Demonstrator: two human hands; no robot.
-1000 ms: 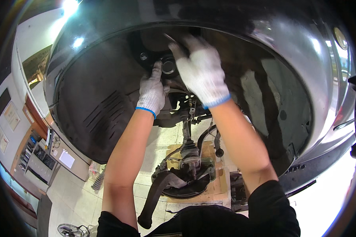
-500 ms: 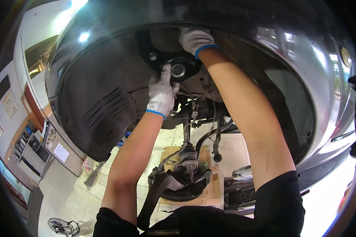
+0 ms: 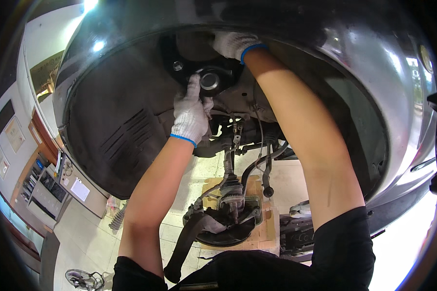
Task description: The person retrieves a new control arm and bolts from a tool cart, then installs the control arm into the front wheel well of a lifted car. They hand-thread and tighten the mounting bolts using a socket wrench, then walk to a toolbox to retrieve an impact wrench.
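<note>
Under the wheel arch, my left hand [image 3: 190, 114], in a white knit glove with a blue cuff, grips the lower edge of a black suspension control arm [image 3: 187, 72]. Its index finger lies stretched along the part, beside a round metal-faced joint [image 3: 209, 81]; the other fingers curl underneath. A bolt head [image 3: 177, 66] shows at the part's upper left. My right hand [image 3: 234, 44], gloved alike, reaches up at the part's upper right end. Its fingers are in shadow and mostly hidden, so their hold cannot be made out.
Below hang the drive shaft [image 3: 232, 186], the brake disc and hub [image 3: 228, 235], and a loose hose [image 3: 267, 179]. The dark fender liner [image 3: 116, 121] surrounds my arms. Cardboard [image 3: 269, 228] lies on the tiled floor; a fan [image 3: 84, 280] stands lower left.
The control arm and both my hands have shifted slightly left and up in view. The round joint's face has tilted a little. The left hand keeps its grip.
</note>
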